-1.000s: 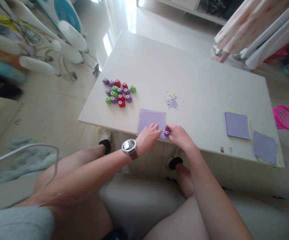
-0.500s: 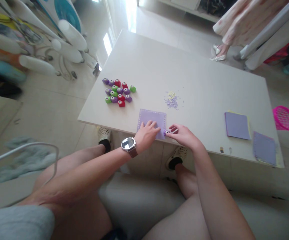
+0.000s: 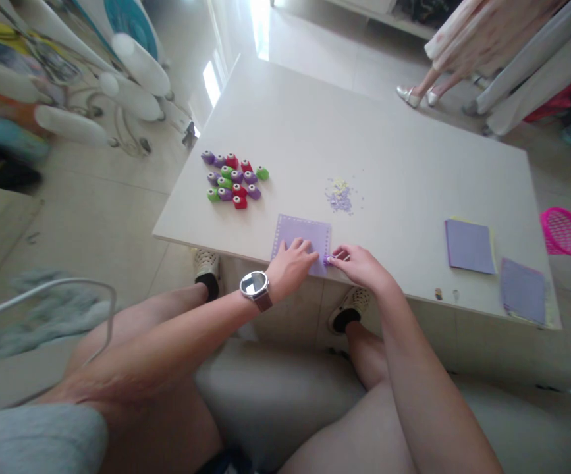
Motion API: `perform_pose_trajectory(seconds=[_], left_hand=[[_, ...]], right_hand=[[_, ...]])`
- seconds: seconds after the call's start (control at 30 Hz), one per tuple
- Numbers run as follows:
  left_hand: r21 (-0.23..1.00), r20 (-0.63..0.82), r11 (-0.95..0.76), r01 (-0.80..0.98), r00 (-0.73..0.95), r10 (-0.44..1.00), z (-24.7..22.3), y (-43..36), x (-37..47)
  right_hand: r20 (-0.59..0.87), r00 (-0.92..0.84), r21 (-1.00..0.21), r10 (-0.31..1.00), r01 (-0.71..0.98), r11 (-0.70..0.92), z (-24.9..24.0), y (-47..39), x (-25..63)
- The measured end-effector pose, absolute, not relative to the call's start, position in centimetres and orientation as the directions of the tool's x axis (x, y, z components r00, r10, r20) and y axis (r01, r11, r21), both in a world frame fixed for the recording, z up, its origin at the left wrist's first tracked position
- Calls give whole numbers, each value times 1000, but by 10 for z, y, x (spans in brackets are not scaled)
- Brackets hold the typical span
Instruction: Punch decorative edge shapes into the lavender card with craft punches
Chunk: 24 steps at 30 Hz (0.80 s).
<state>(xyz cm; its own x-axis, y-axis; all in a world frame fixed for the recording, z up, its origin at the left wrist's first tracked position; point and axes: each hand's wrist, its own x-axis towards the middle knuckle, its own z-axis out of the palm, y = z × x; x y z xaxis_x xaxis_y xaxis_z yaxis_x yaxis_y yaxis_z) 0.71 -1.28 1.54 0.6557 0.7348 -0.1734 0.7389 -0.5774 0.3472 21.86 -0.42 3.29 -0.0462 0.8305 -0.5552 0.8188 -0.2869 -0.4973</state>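
Observation:
A square sheet of purple paper with small holes punched along its borders lies at the table's near edge. My left hand, fingers spread, rests flat on the lower part of this sheet. At the sheet's right border my right hand grips a small purple craft punch, its thumb on top and fingers around the far side. Beyond the sheet is a little heap of purple and yellow paper bits. Several more craft punches in purple, green and red stand grouped to the left.
On the white table, a stack of purple paper and a punched purple sheet lie at right, near two small items. A pink basket stands past the right edge. Another person's feet are beyond the table.
My right thumb now covers more of the punch top, and the punch sits slightly further up the right border. The left hand stays on the sheet. The other person's feet have shifted left.

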Motion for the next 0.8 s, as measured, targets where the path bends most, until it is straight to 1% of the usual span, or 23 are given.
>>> perform_pose_trajectory(seconds=[0.3,0.8], left_hand=[[349,-205,-572,742,656,726,19,-12,7],[356,-203,-570,740,657,726,19,-13,8]], right_hand=[[-557,-36,-492,830,819,-295,33,-3,216],[-555,-15,-486,831,817,-310,33,-1,213]])
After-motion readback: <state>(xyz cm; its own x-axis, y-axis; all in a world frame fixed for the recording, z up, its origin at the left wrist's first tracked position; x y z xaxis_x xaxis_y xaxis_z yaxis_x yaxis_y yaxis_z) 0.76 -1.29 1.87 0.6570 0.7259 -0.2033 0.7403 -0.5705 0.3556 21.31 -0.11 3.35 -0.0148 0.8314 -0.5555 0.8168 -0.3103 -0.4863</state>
